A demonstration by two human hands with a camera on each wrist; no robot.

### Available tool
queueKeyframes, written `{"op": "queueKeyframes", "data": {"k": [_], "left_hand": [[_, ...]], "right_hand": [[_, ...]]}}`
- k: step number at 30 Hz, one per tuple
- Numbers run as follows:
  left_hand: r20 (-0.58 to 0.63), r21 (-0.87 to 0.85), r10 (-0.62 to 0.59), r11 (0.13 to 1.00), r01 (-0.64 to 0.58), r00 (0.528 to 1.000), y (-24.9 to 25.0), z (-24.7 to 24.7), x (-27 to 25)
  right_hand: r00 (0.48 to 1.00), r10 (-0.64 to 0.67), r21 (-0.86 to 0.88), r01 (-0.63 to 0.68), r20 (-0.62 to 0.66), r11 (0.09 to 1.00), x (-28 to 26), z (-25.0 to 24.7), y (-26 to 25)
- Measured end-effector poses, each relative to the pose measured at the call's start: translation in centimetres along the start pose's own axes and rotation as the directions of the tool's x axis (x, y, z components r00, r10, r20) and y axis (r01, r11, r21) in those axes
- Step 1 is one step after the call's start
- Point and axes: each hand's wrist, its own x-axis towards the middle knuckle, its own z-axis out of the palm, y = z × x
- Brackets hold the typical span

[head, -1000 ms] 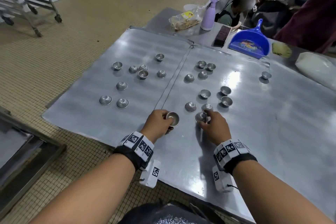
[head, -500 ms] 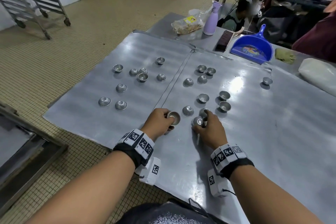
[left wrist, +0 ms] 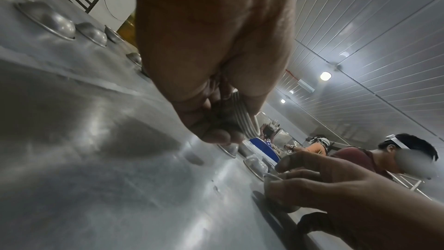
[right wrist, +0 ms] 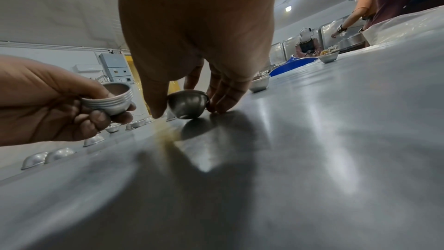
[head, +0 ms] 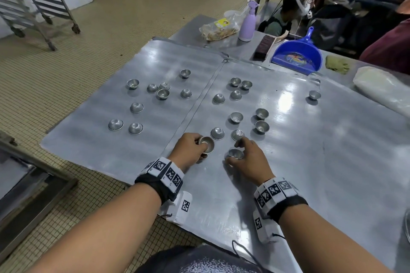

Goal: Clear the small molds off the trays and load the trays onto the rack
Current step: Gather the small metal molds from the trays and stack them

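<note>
Two flat metal trays lie side by side, the left tray [head: 99,139] and the right tray [head: 310,162]. Several small round metal molds [head: 261,113] are scattered over both. My left hand [head: 200,146] grips a nested stack of molds [head: 207,145] just above the seam between the trays; the stack's ribbed rims [left wrist: 240,119] show in the left wrist view, and the stack [right wrist: 110,100] also shows in the right wrist view. My right hand [head: 233,154] pinches one mold [head: 235,153] between thumb and fingers, the same mold [right wrist: 187,104] tilted on the tray. Another mold [head: 237,134] sits at my index fingertip.
A wheeled rack [head: 37,0] stands far off at the back left. Behind the trays are a blue dustpan [head: 298,55], a brush [head: 261,47], a lilac spray bottle [head: 247,22] and a food bag [head: 218,29]. A white plastic bag [head: 381,88] lies right, by a person in dark red [head: 388,51].
My right hand has drawn its mold back toward me, away from the neighbouring mold. The left hand has kept the stack in the same place.
</note>
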Motion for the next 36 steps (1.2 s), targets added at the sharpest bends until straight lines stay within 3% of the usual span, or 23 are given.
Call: {"op": "queueKeyframes", "data": {"k": [5, 20, 28, 32, 36], "left_hand": [[0.014, -0.018, -0.006, 1.0, 0.006, 1.0, 0.0, 0.3, -0.1], [0.059, 0.03, 0.038, 0.999, -0.04, 0.998, 2.1, 1.1, -0.1], [0.061, 0.13, 0.075, 0.988, -0.082, 0.995, 2.4, 1.3, 1.2], [0.095, 0.008, 0.048, 0.999, -0.049, 0.994, 2.7, 1.8, 1.2], [0.107, -0.209, -0.04, 0.976, 0.061, 0.994, 3.3, 2.0, 1.3]], "right_hand": [[0.998, 0.011, 0.016, -0.012, 0.054, 1.0, 0.1, -0.2, 0.3], [0.997, 0.034, -0.185, -0.02, 0.076, 0.982, -0.1, -0.9, 0.2], [0.999, -0.013, -0.029, 0.012, -0.038, 1.0, 0.0, -1.7, -0.9], [0.991, -0.073, 0.079, 0.083, -0.115, 0.993, 0.0, -1.9, -2.6], [0.989, -0.107, 0.11, 0.118, -0.101, 0.987, 0.4, -1.3, -3.4]]}}
